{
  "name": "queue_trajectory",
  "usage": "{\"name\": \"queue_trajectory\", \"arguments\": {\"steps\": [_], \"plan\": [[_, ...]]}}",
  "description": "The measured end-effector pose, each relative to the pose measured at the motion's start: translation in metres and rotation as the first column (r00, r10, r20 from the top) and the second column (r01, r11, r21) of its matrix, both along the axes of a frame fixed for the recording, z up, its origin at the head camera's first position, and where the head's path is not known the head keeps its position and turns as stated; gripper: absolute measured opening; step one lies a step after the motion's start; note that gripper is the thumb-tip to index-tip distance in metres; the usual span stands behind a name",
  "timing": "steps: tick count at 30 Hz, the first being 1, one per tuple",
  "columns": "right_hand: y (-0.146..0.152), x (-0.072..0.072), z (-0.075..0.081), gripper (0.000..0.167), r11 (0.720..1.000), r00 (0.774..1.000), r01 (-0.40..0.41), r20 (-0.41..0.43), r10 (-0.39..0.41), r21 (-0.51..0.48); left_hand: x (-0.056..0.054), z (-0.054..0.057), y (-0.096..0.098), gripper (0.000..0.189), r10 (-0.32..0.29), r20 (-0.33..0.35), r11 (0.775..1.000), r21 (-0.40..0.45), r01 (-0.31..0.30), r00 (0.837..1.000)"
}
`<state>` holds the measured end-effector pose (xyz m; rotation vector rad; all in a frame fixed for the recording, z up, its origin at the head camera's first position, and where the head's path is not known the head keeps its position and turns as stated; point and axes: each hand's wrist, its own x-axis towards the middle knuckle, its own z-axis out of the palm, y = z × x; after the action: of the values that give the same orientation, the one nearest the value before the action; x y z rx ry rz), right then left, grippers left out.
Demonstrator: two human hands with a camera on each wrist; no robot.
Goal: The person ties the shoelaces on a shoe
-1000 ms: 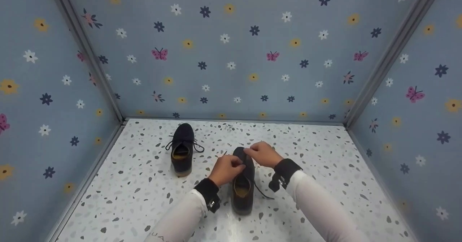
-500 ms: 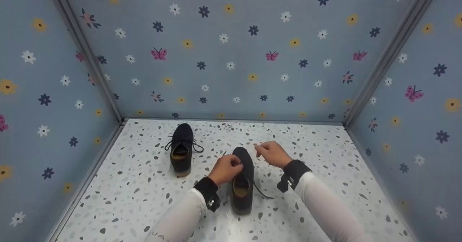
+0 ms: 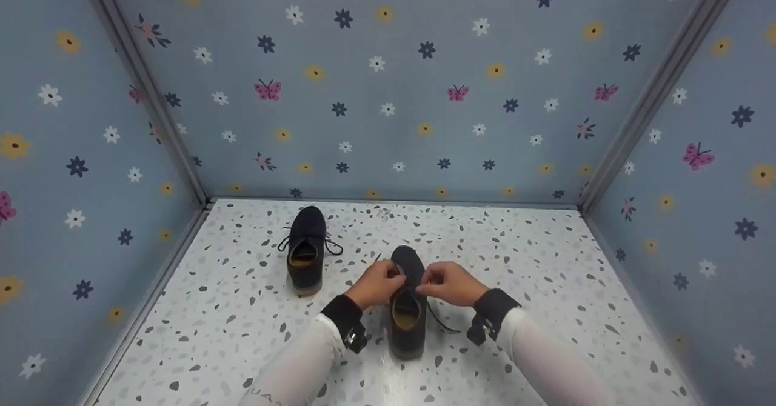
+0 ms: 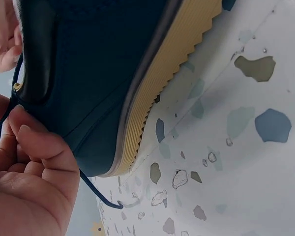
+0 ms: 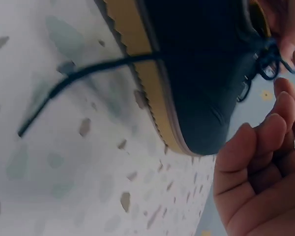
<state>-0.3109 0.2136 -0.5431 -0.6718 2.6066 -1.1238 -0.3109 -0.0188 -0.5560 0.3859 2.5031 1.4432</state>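
A dark low lace-up shoe (image 3: 407,340) stands on the speckled floor with its toe pointing away; both wrist views show its yellowish ridged sole (image 4: 130,125). On its left side my left hand (image 3: 377,283) pinches a dark shoelace (image 4: 96,191) between thumb and index finger, close to the eyelets. My right hand (image 3: 454,283) is at the right of the lacing, fingers curled, with the lace running in between thumb and index finger (image 5: 282,105). Another lace end (image 5: 96,68) hangs over the shoe's right side onto the floor.
The matching shoe (image 3: 308,223), its lace tied in a bow, stands farther back on the left. Flower-patterned panels (image 3: 388,91) enclose the white speckled floor (image 3: 521,242) at the back and on both sides.
My right hand moved from the toe out to the right, then came back and nearer to the shoe's lacing. My left hand keeps its pinch at about the same place. Both shoes stayed put.
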Motion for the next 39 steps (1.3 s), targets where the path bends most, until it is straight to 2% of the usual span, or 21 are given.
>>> {"name": "queue_trajectory", "arguments": {"steps": [6, 13, 19, 23, 26, 32, 39], "plan": [[-0.011, 0.007, -0.01, 0.019, 0.999, 1.0, -0.015, -0.016, 0.014, -0.04, 0.001, 0.0, -0.003, 0.013, -0.011, -0.01, 1.0, 0.023, 0.012, 1.0], [-0.014, 0.009, -0.01, 0.014, 1.0, 0.998, 0.005, -0.066, -0.005, -0.008, 0.002, 0.0, -0.005, 0.014, -0.015, 0.01, 0.999, 0.052, 0.014, 1.0], [-0.012, 0.009, -0.006, 0.014, 0.998, 0.999, 0.042, 0.001, -0.042, -0.044, 0.003, -0.002, -0.007, 0.013, -0.002, 0.063, 0.995, 0.101, -0.004, 0.998], [-0.013, 0.008, -0.005, 0.011, 0.995, 0.998, 0.053, 0.031, -0.051, -0.085, 0.003, -0.002, -0.008, 0.013, -0.002, 0.052, 0.993, 0.114, -0.004, 0.999], [-0.015, 0.007, -0.004, 0.011, 0.994, 0.999, 0.054, 0.009, -0.053, -0.092, 0.004, -0.003, -0.008, 0.013, -0.005, 0.04, 0.993, 0.114, 0.001, 0.999], [-0.022, 0.005, -0.005, 0.024, 0.995, 0.995, 0.077, -0.063, -0.081, -0.064, 0.003, -0.005, -0.008, 0.011, -0.018, 0.023, 0.993, 0.118, 0.016, 1.0], [-0.026, 0.006, -0.008, 0.024, 0.998, 0.993, 0.054, -0.106, -0.058, -0.041, 0.004, -0.006, -0.008, 0.012, -0.023, 0.001, 0.99, 0.143, 0.022, 1.0]]}}
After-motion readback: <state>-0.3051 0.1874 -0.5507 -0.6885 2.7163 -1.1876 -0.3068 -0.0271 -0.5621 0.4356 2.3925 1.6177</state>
